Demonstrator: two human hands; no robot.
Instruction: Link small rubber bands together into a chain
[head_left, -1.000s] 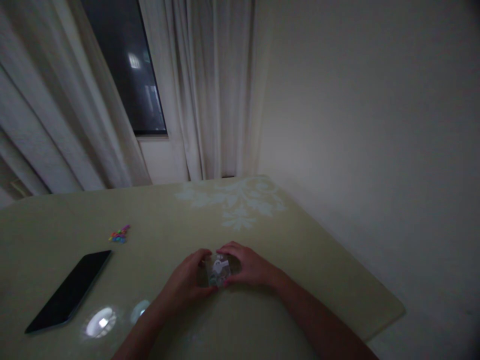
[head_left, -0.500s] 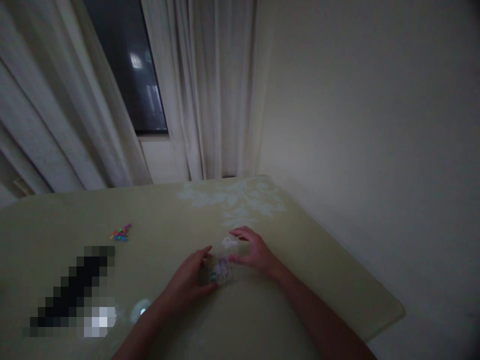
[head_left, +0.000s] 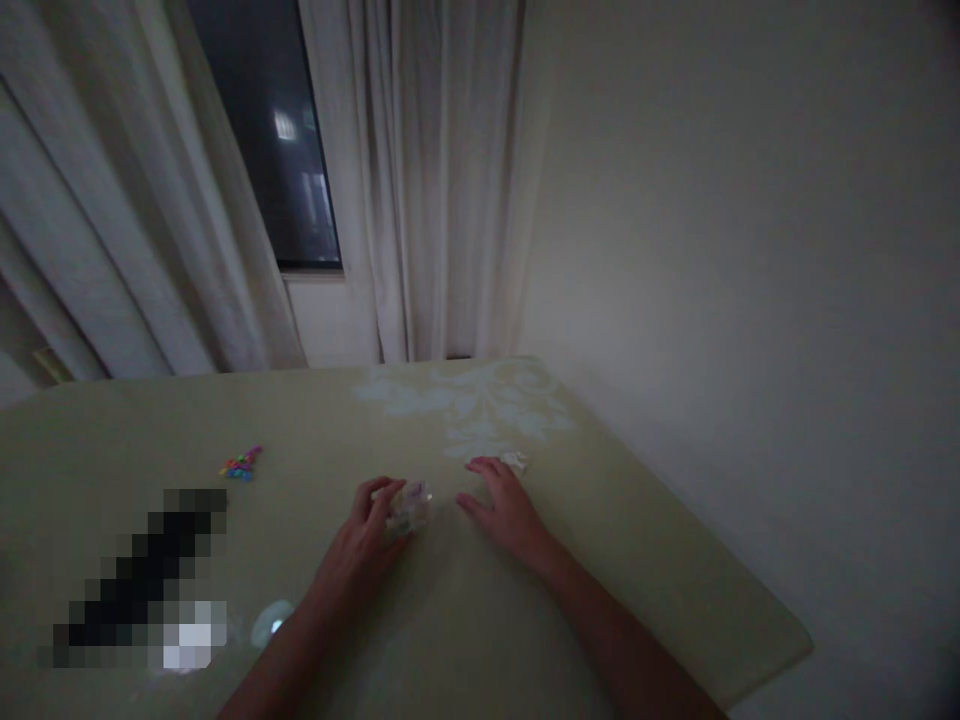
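My left hand (head_left: 369, 525) is closed around a small clear plastic box (head_left: 411, 508), gripping it from its left side. Purplish and greenish bits show through the box, too blurred to name. To the right of the box, my right hand (head_left: 499, 505) is open, thumb and fingers apart, with nothing visible between them. Just beyond its knuckles lies a small white thing (head_left: 516, 462) on the table, partly hidden by the hand; its kind is unclear.
A small pile of multicoloured pieces (head_left: 241, 464) lies on the pale table (head_left: 360, 430), left of my hands. A pixelated dark long shape (head_left: 142, 570) is at the lower left. Curtains (head_left: 420, 200) hang behind, and a wall (head_left: 712, 250) borders the right.
The box has shifted left with my left hand, away from my right hand. The white thing, earlier at the box's far end, now lies further right, beyond my right hand.
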